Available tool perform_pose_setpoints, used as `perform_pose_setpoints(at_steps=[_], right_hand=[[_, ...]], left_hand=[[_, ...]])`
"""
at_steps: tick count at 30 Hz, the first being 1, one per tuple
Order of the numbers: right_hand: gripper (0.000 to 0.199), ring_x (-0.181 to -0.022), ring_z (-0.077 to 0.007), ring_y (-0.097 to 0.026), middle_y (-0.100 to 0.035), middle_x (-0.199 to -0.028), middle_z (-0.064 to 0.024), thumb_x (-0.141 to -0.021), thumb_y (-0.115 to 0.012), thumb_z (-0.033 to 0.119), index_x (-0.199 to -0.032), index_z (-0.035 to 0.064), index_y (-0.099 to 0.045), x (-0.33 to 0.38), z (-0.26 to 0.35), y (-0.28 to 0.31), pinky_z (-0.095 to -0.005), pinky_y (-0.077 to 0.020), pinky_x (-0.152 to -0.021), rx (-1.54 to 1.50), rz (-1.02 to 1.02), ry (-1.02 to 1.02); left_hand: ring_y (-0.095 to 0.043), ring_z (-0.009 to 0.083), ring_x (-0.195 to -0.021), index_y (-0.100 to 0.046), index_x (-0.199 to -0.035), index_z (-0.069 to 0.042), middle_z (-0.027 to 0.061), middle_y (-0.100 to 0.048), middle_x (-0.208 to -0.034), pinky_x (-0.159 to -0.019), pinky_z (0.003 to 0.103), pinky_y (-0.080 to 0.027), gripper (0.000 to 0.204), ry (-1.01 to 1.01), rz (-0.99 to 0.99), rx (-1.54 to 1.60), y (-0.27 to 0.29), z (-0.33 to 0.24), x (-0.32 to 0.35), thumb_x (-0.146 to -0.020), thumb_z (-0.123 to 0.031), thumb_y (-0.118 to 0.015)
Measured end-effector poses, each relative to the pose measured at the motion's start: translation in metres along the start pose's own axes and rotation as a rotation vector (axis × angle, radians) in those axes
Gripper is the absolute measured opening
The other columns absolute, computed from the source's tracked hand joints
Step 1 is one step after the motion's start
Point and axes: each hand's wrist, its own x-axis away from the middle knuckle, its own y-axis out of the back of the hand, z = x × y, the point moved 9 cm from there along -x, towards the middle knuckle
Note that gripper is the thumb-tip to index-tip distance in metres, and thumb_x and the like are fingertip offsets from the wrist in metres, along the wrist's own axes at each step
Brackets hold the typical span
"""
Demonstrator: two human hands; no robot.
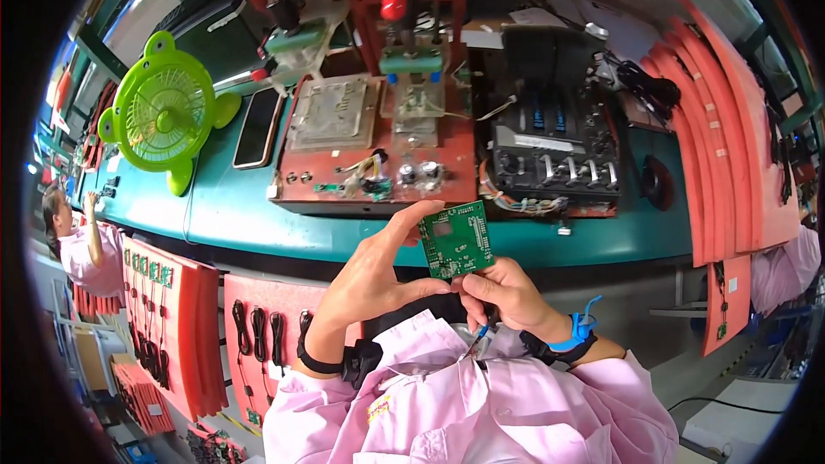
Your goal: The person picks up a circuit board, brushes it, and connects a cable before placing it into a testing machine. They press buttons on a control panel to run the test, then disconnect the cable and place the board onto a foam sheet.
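Observation:
A green square circuit board (460,239) is held up in front of my chest, tilted, with small components and rows of pads showing. My left hand (378,266) grips it at the left side, index finger at the upper corner and thumb at the lower one. At the lower edge my right hand (507,290) pinches the board between thumb and curled fingers. Below those fingers a slim blue-and-metal item (483,337) shows against my shirt; I cannot tell its kind or whether the hand holds it.
A red test fixture (378,189) with a lever stands on the green bench, beside a black control box (550,163). Left are a phone (258,129) and green fan (163,112). Pink foam boards (722,137) stand right; more hold cables (176,326) lower left. Another person (86,241) sits far left.

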Motion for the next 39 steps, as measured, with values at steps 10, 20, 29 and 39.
perform_pose_setpoints(at_steps=[10,20,29,39], right_hand=[[0.027,-0.042,-0.0114,-0.046,-0.048,-0.055,-0.0072,-0.089,-0.042,0.020,-0.081,-0.0036,-0.052,-0.039,-0.075,-0.036,-0.0245,-0.0419,-0.041,-0.058,-0.084,-0.072],[0.029,-0.040,-0.0076,-0.044,-0.046,-0.052,-0.0034,-0.090,-0.040,0.023,-0.081,-0.0027,-0.050,-0.049,-0.130,-0.042,-0.0200,-0.0361,-0.038,0.020,-0.118,-0.217],[0.029,-0.039,-0.0081,-0.043,-0.046,-0.052,-0.0035,-0.090,-0.039,0.024,-0.081,-0.0020,-0.049,-0.045,-0.139,-0.037,-0.0209,-0.0381,-0.038,-0.027,-0.130,-0.259],[0.030,-0.038,-0.0083,-0.044,-0.046,-0.051,-0.0035,-0.090,-0.038,0.025,-0.080,-0.0011,-0.048,-0.043,-0.137,-0.035,-0.0212,-0.0382,-0.038,-0.061,-0.120,-0.264]], left_hand=[[-0.049,0.0205,-0.102,-0.031,-0.124,-0.002,0.0119,-0.041,-0.120,-0.086,0.033,-0.040,0.070,0.131,-0.162,0.372,0.027,0.075,0.080,-0.066,-0.010,-0.071],[-0.044,0.0180,-0.104,-0.029,-0.125,-0.001,0.0139,-0.041,-0.116,-0.086,0.030,-0.038,0.052,0.192,-0.412,0.796,0.015,0.119,0.133,-0.077,-0.001,-0.050],[-0.046,0.0160,-0.100,-0.030,-0.124,-0.002,0.0128,-0.043,-0.111,-0.085,0.028,-0.039,0.053,0.265,-0.417,0.808,0.009,0.122,0.134,-0.074,0.005,-0.046],[-0.047,0.0138,-0.095,-0.032,-0.123,-0.002,0.0120,-0.044,-0.109,-0.080,0.025,-0.041,0.053,0.325,-0.414,0.798,0.005,0.128,0.128,-0.072,0.006,-0.044]])
